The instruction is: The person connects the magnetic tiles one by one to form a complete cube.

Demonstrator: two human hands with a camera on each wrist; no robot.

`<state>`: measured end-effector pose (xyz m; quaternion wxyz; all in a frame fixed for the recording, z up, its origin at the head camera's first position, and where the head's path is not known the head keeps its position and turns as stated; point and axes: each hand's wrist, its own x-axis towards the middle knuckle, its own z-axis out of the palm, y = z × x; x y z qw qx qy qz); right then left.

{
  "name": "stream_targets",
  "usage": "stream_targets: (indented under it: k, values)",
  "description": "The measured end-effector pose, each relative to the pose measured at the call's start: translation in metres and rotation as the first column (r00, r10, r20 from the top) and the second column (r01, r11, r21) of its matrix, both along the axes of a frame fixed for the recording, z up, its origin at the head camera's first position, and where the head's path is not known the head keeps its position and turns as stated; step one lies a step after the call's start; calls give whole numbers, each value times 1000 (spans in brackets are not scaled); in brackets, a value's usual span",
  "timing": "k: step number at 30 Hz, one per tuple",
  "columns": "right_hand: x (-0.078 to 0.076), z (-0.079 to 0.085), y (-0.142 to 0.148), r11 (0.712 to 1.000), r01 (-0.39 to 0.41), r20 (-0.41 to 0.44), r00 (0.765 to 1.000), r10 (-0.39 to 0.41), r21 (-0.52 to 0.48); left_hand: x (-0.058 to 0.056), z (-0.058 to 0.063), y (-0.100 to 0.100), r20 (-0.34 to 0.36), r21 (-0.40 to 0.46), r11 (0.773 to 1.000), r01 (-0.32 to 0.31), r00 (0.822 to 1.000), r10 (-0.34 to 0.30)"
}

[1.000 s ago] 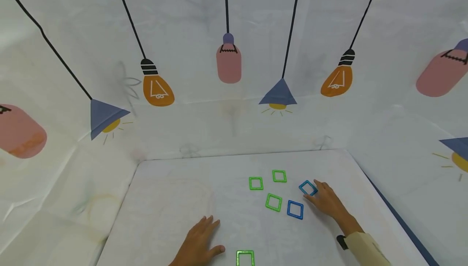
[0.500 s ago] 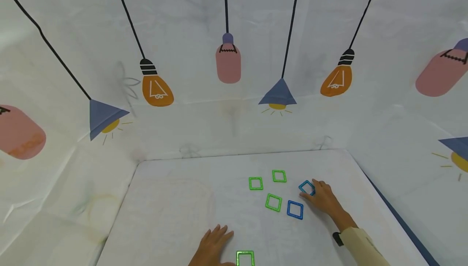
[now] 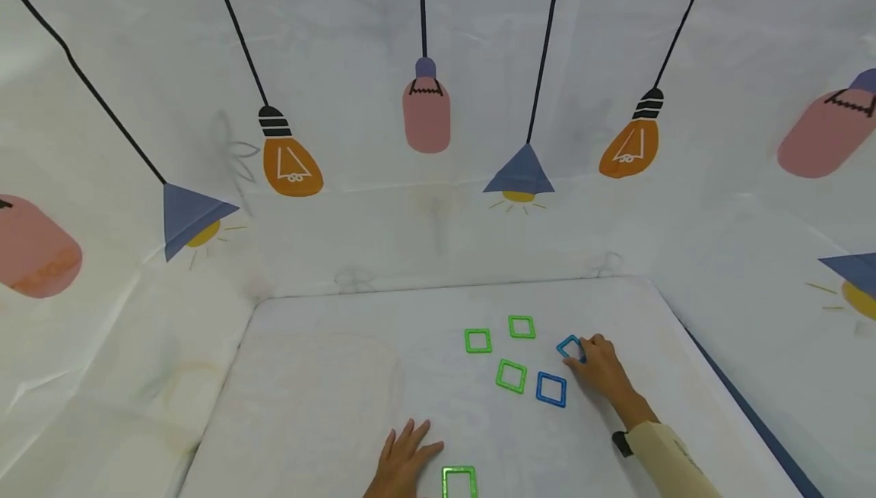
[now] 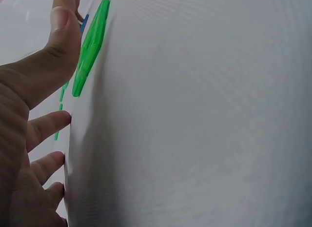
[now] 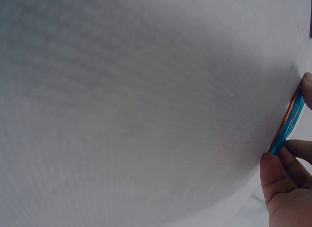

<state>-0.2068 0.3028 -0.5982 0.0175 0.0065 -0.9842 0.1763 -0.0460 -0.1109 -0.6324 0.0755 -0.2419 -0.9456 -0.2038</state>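
My right hand (image 3: 605, 372) pinches a blue square frame (image 3: 564, 340) between thumb and fingers, at the right of the white tabletop. In the right wrist view, an orange edge (image 5: 289, 112) shows against the turquoise-blue side of that frame (image 5: 294, 125); what it belongs to is unclear. Spread fingers of my left hand (image 3: 405, 461) touch the tabletop near the front edge of the head view. Just right of it lies a larger-looking green square frame (image 3: 458, 471), cut off by the picture's edge. The left wrist view shows this green frame (image 4: 91, 49) beside the thumb.
Left of my right hand lie another blue square frame (image 3: 550, 402) and three green ones: a nearer green frame (image 3: 511, 388), a left green frame (image 3: 477, 350) and a far green frame (image 3: 522, 336). White sheeting (image 3: 438, 239) with printed lamps rises around the table.
My left hand has slid right, toward the front green frame. My right hand has shifted slightly left and closed its fingers on the blue frame, covering more of it.
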Motion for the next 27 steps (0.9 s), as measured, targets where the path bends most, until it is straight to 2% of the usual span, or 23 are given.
stream_targets:
  k: [3, 10, 15, 20, 23, 27]
  values:
    - [-2, 0, -1, 1000, 2, 10, 1000, -2, -8, 1, -3, -1, -9, 20, 1000, -3, 1000, 3]
    - [2, 3, -2, 1000, 14, 34, 999, -13, -21, -1, -7, -2, -16, -1, 1000, 12, 1000, -12]
    - [5, 7, -2, 999, 13, 28, 1000, -11, -42, 0, -9, 1, -8, -10, 1000, -2, 1000, 2]
    - [8, 10, -3, 996, 45, 22, 999, -43, -82, 0, -12, 4, -23, -13, 1000, -16, 1000, 16]
    - [10, 13, -7, 982, 77, 24, 997, -74, -172, 0, -14, 4, -40, -18, 1000, -23, 999, 22]
    - [17, 19, -20, 944, 82, 2, 996, -86, -320, 0, -17, 3, -69, -32, 999, -34, 997, 32]
